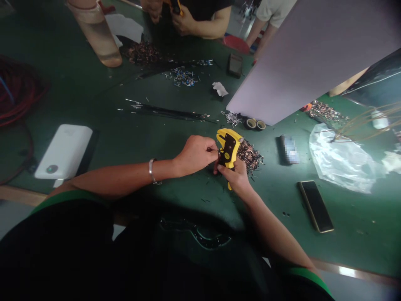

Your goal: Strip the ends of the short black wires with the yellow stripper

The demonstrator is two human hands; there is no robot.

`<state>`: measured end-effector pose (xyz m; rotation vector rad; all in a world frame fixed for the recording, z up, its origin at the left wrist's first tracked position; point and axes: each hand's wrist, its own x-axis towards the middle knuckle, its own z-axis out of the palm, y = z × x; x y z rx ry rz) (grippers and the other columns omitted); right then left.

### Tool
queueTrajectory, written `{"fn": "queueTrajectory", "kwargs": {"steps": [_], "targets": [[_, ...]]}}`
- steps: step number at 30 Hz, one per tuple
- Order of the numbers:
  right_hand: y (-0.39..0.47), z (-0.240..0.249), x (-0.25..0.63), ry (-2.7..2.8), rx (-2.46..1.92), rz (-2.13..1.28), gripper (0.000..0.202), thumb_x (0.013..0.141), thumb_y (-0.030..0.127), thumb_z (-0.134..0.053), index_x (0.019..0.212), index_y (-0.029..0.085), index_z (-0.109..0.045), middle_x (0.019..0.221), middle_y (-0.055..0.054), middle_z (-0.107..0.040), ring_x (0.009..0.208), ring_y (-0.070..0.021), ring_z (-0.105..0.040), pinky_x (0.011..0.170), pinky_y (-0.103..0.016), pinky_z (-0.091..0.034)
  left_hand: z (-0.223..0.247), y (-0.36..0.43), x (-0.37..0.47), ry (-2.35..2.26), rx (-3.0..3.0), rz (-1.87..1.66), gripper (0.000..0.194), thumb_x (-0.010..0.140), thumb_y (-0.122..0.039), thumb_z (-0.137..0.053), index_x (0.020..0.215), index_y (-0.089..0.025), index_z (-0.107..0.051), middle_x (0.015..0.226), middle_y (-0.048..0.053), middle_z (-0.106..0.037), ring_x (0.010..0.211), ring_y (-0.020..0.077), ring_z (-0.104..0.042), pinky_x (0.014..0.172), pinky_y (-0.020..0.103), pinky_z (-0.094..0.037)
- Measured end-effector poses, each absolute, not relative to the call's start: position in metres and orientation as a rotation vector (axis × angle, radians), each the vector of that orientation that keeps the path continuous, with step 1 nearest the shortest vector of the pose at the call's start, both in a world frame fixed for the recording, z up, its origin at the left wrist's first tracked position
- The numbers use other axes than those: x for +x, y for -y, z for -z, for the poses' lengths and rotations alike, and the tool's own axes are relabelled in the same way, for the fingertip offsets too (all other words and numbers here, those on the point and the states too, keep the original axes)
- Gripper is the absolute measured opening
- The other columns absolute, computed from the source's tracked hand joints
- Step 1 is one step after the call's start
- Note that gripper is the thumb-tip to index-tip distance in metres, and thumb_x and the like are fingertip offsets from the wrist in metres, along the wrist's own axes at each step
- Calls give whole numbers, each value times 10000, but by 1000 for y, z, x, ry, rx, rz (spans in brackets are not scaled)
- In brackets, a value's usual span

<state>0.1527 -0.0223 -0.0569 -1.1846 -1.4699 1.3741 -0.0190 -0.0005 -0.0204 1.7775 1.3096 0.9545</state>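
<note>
A yellow and black wire stripper (229, 147) stands tilted in my right hand (239, 177), whose fingers wrap round its handles. Close to the tool's left side, my left hand (197, 155) is closed in a pinch; whatever lies between its fingertips is too small and hidden to make out. Beneath and right of the stripper is a heap of copper-coloured and black wire scraps (251, 156). Beyond my hands, a bundle of thin black wires (169, 112) with bare silvery ends lies across the green table (125, 140).
A white power bank (64, 151) lies left, near coiled red cable (19, 92). Tape rolls (255, 124) sit by a tall pale panel (282, 62). To the right are a phone (315, 206) and a clear plastic bag (341, 161). Opposite, a co-worker's hand (184, 21) holds a tool.
</note>
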Motion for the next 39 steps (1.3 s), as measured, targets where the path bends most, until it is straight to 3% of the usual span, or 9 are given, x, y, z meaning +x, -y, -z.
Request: {"fn": "queueTrajectory", "kwargs": {"steps": [28, 39], "targets": [[23, 75, 145, 1604, -1322, -1044, 132, 761, 284, -599, 676, 193, -554, 489, 28, -566, 432, -126, -532, 480, -265, -436, 24, -2, -19, -1298, 1798, -948, 153, 674, -152, -535, 625, -144, -680, 571, 5, -637, 554, 92, -522, 524, 234, -362], [21, 81, 143, 1431, -1280, -1097, 136, 785, 314, -604, 787, 193, -543, 508, 51, -554, 406, -111, -522, 452, -255, -446, 19, -15, -32, -1295, 1991, -771, 209, 756, -201, -554, 811, -189, -755, 739, 17, -731, 671, 129, -620, 608, 267, -404]]}}
